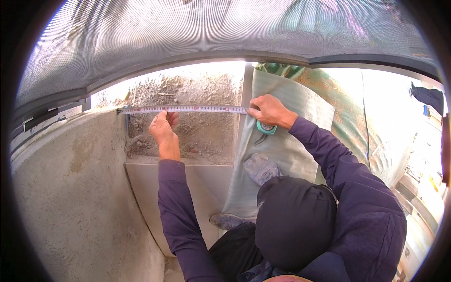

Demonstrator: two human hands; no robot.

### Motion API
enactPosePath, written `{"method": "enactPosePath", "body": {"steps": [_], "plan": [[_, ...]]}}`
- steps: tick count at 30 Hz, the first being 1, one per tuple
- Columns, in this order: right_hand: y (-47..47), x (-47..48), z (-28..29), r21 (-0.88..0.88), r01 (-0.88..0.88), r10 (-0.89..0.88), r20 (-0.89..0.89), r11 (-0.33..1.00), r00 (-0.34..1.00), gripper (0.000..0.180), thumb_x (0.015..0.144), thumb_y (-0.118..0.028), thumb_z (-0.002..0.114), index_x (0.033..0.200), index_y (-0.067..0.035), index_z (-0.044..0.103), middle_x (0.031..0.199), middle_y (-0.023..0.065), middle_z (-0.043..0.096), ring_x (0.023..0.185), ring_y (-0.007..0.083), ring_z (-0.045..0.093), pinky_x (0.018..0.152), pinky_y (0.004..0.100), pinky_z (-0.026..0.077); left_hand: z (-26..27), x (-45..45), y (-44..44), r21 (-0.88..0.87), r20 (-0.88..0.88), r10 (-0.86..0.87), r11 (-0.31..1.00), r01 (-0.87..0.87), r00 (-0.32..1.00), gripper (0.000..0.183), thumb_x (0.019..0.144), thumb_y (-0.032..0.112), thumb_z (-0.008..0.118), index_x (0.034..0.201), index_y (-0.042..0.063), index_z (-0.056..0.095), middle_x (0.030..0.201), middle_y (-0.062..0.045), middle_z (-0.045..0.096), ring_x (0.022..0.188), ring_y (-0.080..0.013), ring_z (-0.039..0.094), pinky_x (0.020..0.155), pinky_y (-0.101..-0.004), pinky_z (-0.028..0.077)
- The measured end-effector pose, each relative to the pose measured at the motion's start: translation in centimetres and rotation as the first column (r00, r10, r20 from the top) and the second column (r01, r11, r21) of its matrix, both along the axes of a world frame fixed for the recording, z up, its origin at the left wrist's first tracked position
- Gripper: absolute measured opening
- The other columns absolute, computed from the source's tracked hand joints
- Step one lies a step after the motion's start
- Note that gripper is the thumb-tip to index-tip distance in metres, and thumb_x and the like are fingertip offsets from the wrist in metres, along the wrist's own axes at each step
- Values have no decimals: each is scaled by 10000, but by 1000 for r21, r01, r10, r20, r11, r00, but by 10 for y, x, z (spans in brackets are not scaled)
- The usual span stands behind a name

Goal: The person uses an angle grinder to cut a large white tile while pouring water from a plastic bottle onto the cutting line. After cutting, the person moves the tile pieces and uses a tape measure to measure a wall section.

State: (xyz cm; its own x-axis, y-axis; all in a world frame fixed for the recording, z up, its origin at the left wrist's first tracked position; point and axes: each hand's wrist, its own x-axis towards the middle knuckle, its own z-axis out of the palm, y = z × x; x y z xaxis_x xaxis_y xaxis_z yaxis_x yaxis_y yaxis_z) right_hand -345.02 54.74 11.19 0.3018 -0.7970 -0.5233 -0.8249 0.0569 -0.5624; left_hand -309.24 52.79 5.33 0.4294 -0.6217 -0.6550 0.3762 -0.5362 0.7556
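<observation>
A steel tape measure blade (204, 109) stretches across a recess of rough mortar (208, 132). Its far left end meets the top edge of a concrete wall. My left hand (165, 131) pinches the blade's lower edge between thumb and fingers, left of its middle. At the blade's right end, my right hand (269, 109) grips it beside the recess's right edge. The teal tape measure case (266, 127) sits just under my right hand, partly hidden by it. Below the recess lies a smooth, pale slab (176, 187).
A bare concrete wall (77, 183) rises at left. Pale sheeting (292, 105) covers the floor at right, under a dusty shoe (260, 168). A framed mesh screen (218, 28) crosses the top. Part of a dark-clothed person (428, 98) shows at far right.
</observation>
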Motion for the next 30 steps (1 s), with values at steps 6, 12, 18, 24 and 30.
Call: {"method": "enactPosePath", "body": {"steps": [6, 12, 18, 24, 30], "plan": [[0, 0, 1, 10, 2, -2, 3, 1000, 1000, 282, 931, -300, 708, 907, -22, 753, 846, 210, 731, 794, 410, 701, 731, 481, 536, -4, 1, 2, -18, -21, 18, 1000, -19, 1000, 124, 983, 88, 649, 938, -20, 691, 825, -135, 749, 677, -208, 741, 585, -290, 586], [0, -1, 0, 12, 16, -16, 23, 1000, 1000, 263, 931, -297, 709, 899, -38, 743, 814, 206, 707, 784, 423, 688, 714, 511, 526, -4, 1, 3, -15, -10, 16, 1000, -16, 1000, 127, 986, 86, 646, 935, -20, 694, 820, -130, 749, 674, -207, 743, 590, -288, 590], [0, -4, -4, -6, -20, 20, 32, 1000, 999, 276, 927, -297, 712, 891, -24, 731, 805, 221, 692, 786, 436, 679, 711, 515, 521, -1, -1, 4, -12, -6, 25, 1000, -25, 1000, 131, 988, 90, 642, 941, -19, 698, 822, -129, 753, 678, -213, 747, 590, -290, 591], [0, -5, -6, -17, -34, 34, 44, 999, 998, 282, 931, -291, 708, 888, -12, 722, 805, 234, 687, 789, 442, 678, 712, 518, 521, -4, 0, 6, -7, -24, 35, 999, -35, 999, 133, 988, 88, 640, 942, -24, 696, 824, -129, 750, 681, -217, 747, 586, -292, 587], [1, -6, -7, -24, -49, 49, 20, 999, 999, 285, 927, -298, 695, 880, -20, 737, 831, 210, 719, 787, 421, 693, 720, 488, 533, -8, 1, 7, 5, -18, 32, 999, -32, 999, 139, 993, 98, 644, 952, -25, 695, 829, -124, 746, 686, -213, 745, 583, -291, 578]]}}
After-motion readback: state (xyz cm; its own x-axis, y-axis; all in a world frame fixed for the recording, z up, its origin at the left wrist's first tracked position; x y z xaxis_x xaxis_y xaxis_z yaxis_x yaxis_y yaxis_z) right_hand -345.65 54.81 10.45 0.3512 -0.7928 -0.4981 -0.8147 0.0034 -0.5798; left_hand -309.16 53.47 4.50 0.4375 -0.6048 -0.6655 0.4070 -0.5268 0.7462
